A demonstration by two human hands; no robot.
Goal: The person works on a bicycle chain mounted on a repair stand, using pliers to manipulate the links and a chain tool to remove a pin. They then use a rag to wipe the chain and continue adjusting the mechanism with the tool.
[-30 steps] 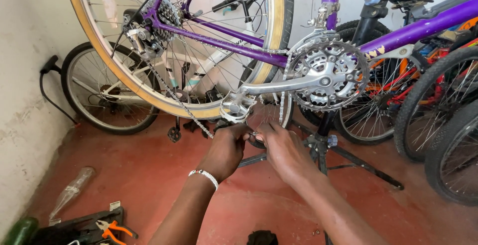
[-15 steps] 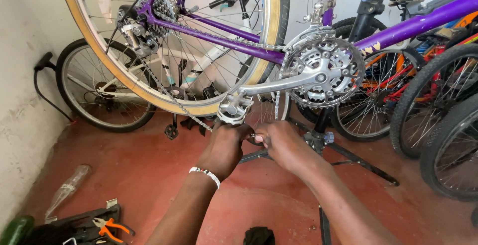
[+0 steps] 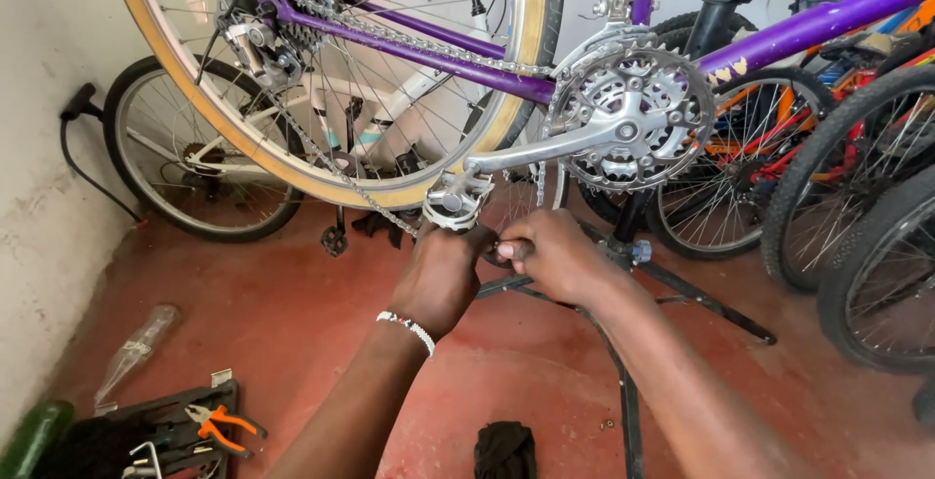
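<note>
A purple bicycle frame (image 3: 458, 55) hangs on a black repair stand (image 3: 623, 391). Its silver crank arm (image 3: 536, 153) runs from the chainrings (image 3: 633, 124) down left to a metal pedal (image 3: 456, 199). My left hand (image 3: 440, 275), with a beaded band on the wrist, sits just under the pedal, fingers curled; what it holds is hidden. My right hand (image 3: 555, 257) is closed on a small dark tool handle (image 3: 511, 248) right of the pedal. The loose chain (image 3: 331, 163) slants down towards the pedal.
A tan-walled rear wheel (image 3: 243, 138) fills the upper left, with another bicycle behind it. More wheels (image 3: 877, 245) crowd the right. On the red floor lie a tool case with orange pliers (image 3: 224, 423), a black rag (image 3: 504, 450), a plastic bottle (image 3: 131, 354) and a pump (image 3: 83, 148) by the wall.
The view has shifted slightly, and both hands have drawn closer together under the pedal. The crank and pedal stay in about the same position.
</note>
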